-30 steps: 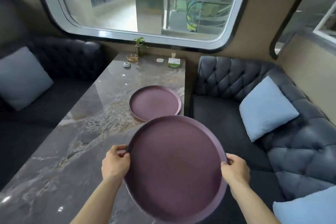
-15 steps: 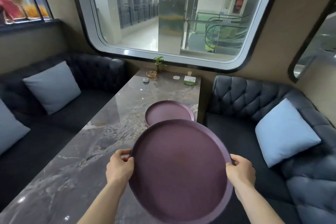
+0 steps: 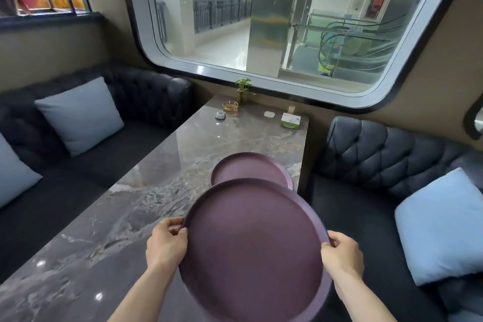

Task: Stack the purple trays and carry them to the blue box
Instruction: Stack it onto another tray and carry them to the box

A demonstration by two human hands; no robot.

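Observation:
A large round purple tray [image 3: 254, 248] is held up over the near right part of the marble table [image 3: 146, 217]. My left hand [image 3: 166, 244] grips its left rim and my right hand [image 3: 341, 255] grips its right rim. A second purple tray [image 3: 248, 170] lies flat on the table just beyond, near the right edge; the held tray's far rim covers its near part. No blue box is in view.
Dark tufted sofas [image 3: 386, 162] flank the table, with pale blue cushions [image 3: 79, 114] on them. At the table's far end stand a small plant [image 3: 243, 90], a glass dish [image 3: 230, 106], a small grey object [image 3: 220, 114] and a green-and-white box [image 3: 290, 121]. A big window [image 3: 274, 21] is behind.
The held tray has moved forward toward the second tray and now overlaps its near edge. My view has tilted up, showing more of the window and left sofa.

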